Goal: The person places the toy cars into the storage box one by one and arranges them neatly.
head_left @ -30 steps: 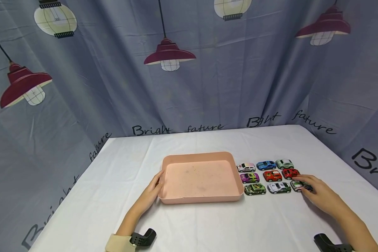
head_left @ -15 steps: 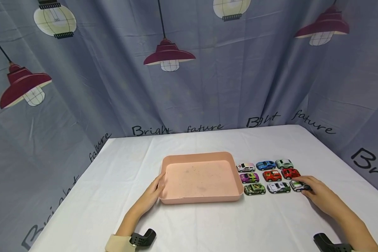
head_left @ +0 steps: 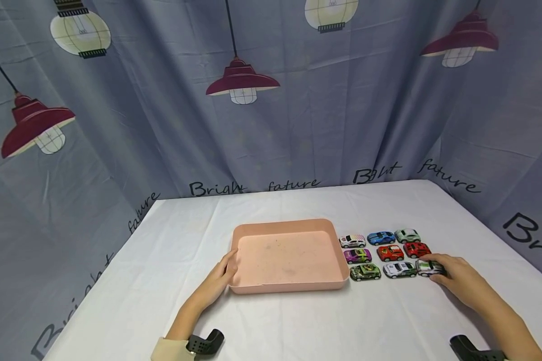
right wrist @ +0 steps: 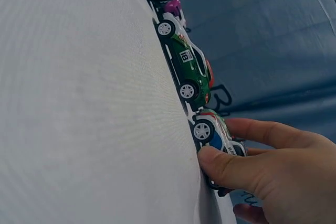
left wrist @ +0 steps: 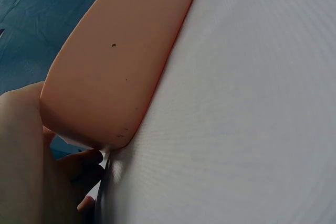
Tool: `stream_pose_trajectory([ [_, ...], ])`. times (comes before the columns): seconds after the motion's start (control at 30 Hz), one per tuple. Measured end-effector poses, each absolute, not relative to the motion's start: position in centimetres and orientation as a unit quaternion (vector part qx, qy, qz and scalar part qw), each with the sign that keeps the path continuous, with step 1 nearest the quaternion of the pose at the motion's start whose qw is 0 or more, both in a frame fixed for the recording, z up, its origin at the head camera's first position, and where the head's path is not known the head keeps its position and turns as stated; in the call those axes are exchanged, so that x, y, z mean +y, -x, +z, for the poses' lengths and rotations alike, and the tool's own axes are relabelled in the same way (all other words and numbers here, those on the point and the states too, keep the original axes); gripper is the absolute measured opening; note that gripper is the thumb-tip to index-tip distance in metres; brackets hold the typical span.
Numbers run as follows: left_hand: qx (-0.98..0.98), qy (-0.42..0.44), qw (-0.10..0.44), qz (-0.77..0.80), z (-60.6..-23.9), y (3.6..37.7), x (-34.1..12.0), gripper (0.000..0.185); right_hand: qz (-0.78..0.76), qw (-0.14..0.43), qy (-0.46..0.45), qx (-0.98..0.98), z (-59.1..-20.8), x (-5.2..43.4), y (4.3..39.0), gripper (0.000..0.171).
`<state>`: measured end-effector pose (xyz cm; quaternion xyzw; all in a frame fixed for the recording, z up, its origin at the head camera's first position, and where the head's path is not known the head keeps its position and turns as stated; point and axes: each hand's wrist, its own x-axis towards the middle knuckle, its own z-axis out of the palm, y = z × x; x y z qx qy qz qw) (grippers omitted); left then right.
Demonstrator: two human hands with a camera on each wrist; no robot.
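Toy car (head_left: 429, 268), pinched between thumb and fingers of the right hand (head_left: 461, 278), has moved slightly left, so it now closes up just beside the white-green car (head_left: 399, 271); the left hand (head_left: 214, 281) touches the tray (head_left: 289, 288), its grip I cannot tell; a red car (head_left: 416, 250) stands behind.

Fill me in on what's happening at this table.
A person's left hand holds the left side of a shallow, rectangular, salmon-pink tray. The right hand pinches a small, multicoloured, partly white toy car between thumb and fingers. That car is at the near right corner of a three-by-three group; eight other small, brightly coloured toy cars stand around it on the white cloth, right of the tray.
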<state>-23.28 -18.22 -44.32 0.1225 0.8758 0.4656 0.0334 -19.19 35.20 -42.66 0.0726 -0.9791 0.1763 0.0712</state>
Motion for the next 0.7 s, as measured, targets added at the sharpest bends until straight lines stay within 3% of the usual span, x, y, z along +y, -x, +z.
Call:
stream_pose_trajectory([
  [0.3,0.872,-0.127,0.024,0.472,-44.12,23.36,-18.08,0.050,0.200,0.072,-0.076,-0.974,-42.30,34.77,18.93,0.046],
  [0.7,0.876,-0.127,0.025,0.464,-44.20,23.16,-18.14,0.051,0.231,0.125,-0.077,-0.962,-42.03,34.43,18.54,0.040],
])
